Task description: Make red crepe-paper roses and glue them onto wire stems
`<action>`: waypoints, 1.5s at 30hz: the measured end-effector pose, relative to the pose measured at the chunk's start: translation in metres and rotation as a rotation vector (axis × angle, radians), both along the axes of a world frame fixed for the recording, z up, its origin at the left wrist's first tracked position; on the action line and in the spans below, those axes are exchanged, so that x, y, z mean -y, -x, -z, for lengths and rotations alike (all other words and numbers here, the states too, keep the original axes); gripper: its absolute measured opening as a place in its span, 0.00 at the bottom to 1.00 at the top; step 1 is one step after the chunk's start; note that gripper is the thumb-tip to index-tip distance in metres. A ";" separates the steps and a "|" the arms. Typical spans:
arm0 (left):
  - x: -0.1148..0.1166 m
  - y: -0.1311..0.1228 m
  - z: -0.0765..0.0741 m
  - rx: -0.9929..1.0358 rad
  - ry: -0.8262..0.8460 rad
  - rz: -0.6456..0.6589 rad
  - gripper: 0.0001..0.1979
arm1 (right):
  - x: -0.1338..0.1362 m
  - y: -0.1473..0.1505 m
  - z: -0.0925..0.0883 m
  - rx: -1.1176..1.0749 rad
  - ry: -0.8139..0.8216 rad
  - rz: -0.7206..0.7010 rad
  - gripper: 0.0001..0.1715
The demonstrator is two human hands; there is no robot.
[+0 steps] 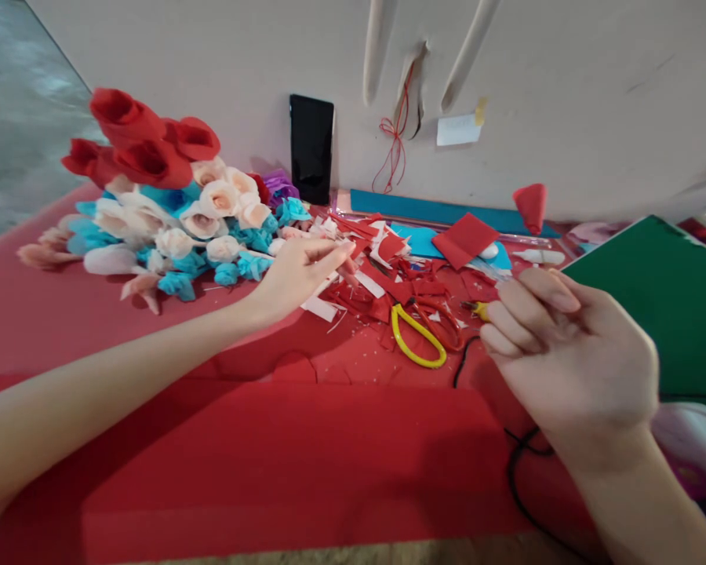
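Above the paper scraps at mid-table, my left hand [303,275] reaches in with its fingers stretched out; I see nothing held in it. My right hand [570,345] is raised at the right, its fingers curled closed. A red paper flower bud [530,209], cone-shaped, stands just above that fist. Its stem is too thin or hidden to make out. Red and white paper scraps [382,271] lie heaped beyond my left hand. Between the hands rest scissors [419,337] with one yellow and one red handle loop. A red square of paper [466,240] lies behind them.
Red, cream and blue paper flowers [212,204] are piled at the left. A black phone [311,149] leans against the wall. Green board [653,306] stands at the right, near a black cable [514,463]. Red sheet [282,463] covers the front. A white glue bottle [540,256] lies behind.
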State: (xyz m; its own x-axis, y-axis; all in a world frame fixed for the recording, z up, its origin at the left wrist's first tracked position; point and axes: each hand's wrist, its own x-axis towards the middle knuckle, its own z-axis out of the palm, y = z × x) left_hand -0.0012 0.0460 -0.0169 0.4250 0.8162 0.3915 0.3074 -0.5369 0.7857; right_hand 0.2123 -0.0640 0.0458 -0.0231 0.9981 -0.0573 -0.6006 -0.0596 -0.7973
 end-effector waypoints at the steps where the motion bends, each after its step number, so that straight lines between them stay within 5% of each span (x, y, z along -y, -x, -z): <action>1: 0.000 0.000 0.001 0.035 0.029 0.004 0.12 | 0.000 -0.002 0.000 -0.053 0.011 -0.027 0.15; 2: -0.001 -0.001 0.002 0.066 0.049 0.012 0.09 | 0.001 -0.005 0.000 -0.100 0.016 -0.054 0.15; 6: 0.004 -0.010 0.000 0.121 0.077 0.079 0.26 | 0.000 -0.009 0.003 -0.215 -0.001 -0.157 0.16; 9: 0.023 -0.025 -0.010 0.052 0.137 0.237 0.16 | 0.000 -0.008 0.005 -0.260 -0.019 -0.190 0.17; 14: 0.058 -0.054 -0.028 0.007 -0.015 0.432 0.13 | 0.004 -0.004 0.005 -0.248 -0.042 -0.185 0.18; 19: 0.067 -0.066 -0.030 -0.105 -0.253 0.342 0.12 | 0.006 0.001 0.004 -0.142 -0.067 -0.116 0.18; 45: 0.066 -0.053 -0.028 0.070 0.019 0.319 0.04 | 0.007 0.010 0.005 0.064 -0.232 0.006 0.19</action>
State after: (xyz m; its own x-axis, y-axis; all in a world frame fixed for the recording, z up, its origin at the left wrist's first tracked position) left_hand 0.0520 -0.0199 0.0112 0.6328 0.6538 0.4149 0.0706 -0.5823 0.8099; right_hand 0.2021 -0.0712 0.0403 -0.0209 0.9847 0.1728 -0.5481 0.1333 -0.8257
